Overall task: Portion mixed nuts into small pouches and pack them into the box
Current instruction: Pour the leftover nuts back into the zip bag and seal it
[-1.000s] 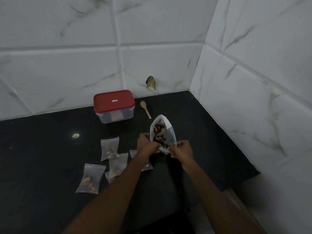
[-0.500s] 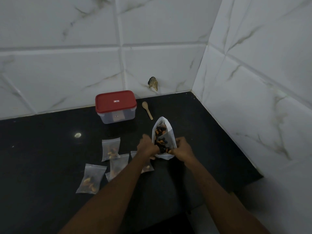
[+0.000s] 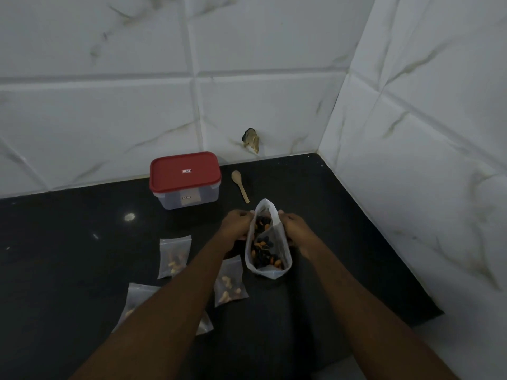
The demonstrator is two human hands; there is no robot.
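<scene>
The left hand (image 3: 237, 226) and right hand (image 3: 295, 229) each pinch a side of the bag (image 3: 282, 256) of nuts (image 3: 263, 253), just right of frame centre, spreading its mouth. This looks like opening it for portioning. Next likely calls for freeing one hand for the spoon (image 3: 241, 186) above. The bag's long axis runs up-frame, mouth facing the camera. Filled pouches (image 3: 175, 256) lie lower left.

The light is dim, flat and cool grey, with only soft shadows. The white wall tiles (image 3: 109, 119) behind the red-lidded box (image 3: 185, 179) are the brightest area. The black table (image 3: 63, 256) swallows detail, apart from a small round glare spot (image 3: 129, 216) in front of the box to its left. Tile joints bow further from the box, a wide-angle distortion. In the bag (image 3: 282, 253), nearer than the box to its right, the nuts show as murky dark and orange blobs. The whole picture is slightly soft.
</scene>
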